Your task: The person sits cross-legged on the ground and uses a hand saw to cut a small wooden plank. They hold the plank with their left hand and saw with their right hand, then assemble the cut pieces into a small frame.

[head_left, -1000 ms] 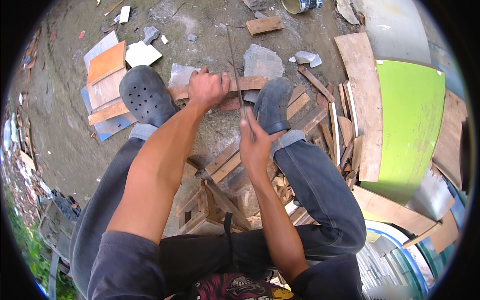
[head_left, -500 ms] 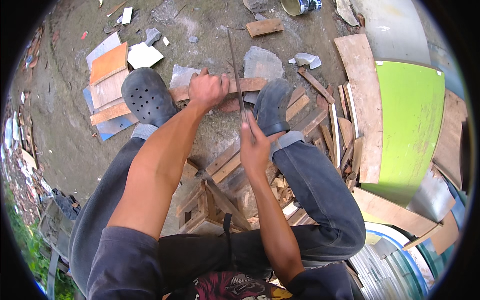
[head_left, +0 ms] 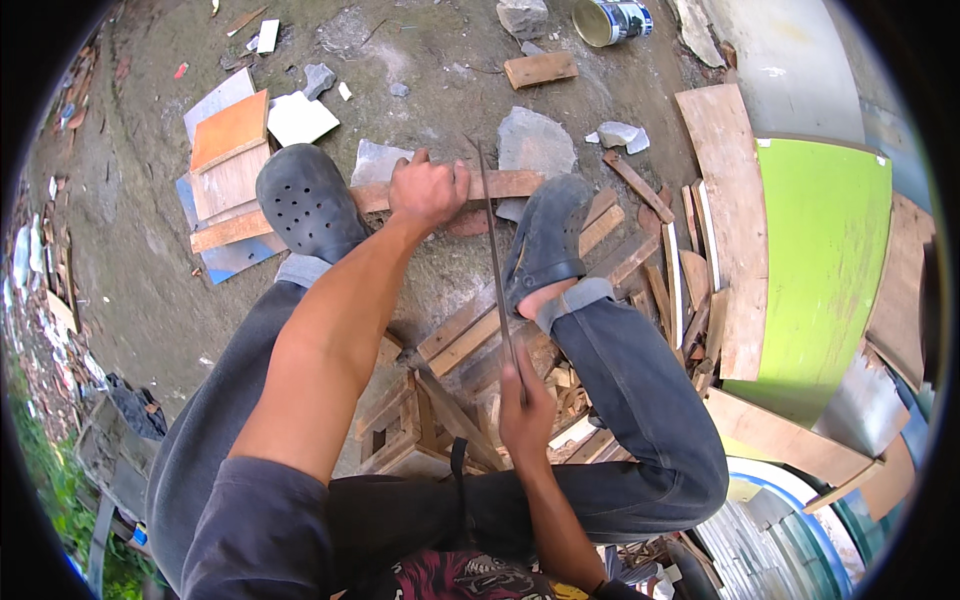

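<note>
My left hand (head_left: 430, 188) is closed over a narrow wooden strip (head_left: 512, 184) that lies crosswise in front of me. Beneath the left clog (head_left: 310, 205) the strip is pinned down, and its other end lies by the right clog (head_left: 550, 235). Close to my right shin, my right hand (head_left: 526, 415) is closed round the handle end of a handsaw (head_left: 494, 250). The saw appears almost edge-on as a thin dark line, its blade crossing the strip between my left hand and the right clog. My fingers hide most of the handle.
Wood offcuts (head_left: 465, 335) lie between and beside my legs. Flat stones (head_left: 535, 140) sit beyond the strip, with a tin can (head_left: 605, 22) farther off. Coloured board pieces (head_left: 230, 130) are at left; a large green panel (head_left: 820, 260) and other boards stand at right.
My right hand has drawn the saw back toward my body, so its tip now reaches only slightly past the strip. My left hand keeps its hold on the wood.
</note>
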Available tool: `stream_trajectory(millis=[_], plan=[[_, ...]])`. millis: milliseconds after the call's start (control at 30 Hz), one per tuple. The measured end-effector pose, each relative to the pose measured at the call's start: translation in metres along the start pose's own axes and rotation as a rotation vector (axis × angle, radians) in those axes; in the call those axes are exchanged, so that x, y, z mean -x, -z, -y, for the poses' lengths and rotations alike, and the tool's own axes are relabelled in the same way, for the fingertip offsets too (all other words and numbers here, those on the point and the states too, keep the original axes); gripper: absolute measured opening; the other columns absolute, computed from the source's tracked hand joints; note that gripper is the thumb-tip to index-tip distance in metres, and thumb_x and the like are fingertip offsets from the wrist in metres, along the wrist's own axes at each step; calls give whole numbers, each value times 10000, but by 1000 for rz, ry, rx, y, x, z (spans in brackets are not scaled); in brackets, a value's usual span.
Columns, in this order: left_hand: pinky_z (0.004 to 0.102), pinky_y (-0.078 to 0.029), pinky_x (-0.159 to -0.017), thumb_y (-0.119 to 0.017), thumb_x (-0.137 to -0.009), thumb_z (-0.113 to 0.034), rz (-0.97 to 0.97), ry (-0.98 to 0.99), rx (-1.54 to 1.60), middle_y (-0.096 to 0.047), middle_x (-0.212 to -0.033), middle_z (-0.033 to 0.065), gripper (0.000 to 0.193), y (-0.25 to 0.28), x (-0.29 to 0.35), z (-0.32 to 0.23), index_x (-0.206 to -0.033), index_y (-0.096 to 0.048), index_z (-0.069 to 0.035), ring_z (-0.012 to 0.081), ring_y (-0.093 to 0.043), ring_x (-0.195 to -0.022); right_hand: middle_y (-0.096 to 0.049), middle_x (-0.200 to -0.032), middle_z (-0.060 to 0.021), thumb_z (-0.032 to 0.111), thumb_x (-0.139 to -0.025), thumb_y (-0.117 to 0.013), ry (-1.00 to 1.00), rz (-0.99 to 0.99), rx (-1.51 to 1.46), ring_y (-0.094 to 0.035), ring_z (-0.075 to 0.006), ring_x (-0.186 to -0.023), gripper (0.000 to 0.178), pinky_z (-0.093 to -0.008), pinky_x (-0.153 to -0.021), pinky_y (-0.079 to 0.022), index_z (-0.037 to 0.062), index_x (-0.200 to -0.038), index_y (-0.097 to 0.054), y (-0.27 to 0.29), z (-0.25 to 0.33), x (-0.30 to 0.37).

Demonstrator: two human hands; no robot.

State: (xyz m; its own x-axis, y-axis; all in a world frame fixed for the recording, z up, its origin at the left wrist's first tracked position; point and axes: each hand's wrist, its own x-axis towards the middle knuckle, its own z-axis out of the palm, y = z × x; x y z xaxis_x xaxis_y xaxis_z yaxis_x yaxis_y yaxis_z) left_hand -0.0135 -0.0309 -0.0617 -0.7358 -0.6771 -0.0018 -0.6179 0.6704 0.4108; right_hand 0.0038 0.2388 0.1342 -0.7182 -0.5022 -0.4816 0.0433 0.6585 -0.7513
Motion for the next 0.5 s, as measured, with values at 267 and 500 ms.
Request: stream_trajectory(millis=[267,500], plan=[[496,-510,-858,-461,-961,-354,176,78,-11,-713,-739,228,530,0,-3,-10,-688,-756,-10,337,-677,-937,-666,-1274,-241,183,-1032,-569,44,-45,93,-637,-190,-1181,414,-299,-987,-467,-32,-1385,-564,-34,15,-100],[507,-526,-785,-509,-944,-334,88,37,8,-690,-682,226,494,3,1,-2,-649,-732,-5,362,-680,-846,-676,-1263,-230,186,-1037,-564,-50,8,12,-642,-189,-1147,413,-295,-998,-454,-39,-1383,-565,7,2,-1]])
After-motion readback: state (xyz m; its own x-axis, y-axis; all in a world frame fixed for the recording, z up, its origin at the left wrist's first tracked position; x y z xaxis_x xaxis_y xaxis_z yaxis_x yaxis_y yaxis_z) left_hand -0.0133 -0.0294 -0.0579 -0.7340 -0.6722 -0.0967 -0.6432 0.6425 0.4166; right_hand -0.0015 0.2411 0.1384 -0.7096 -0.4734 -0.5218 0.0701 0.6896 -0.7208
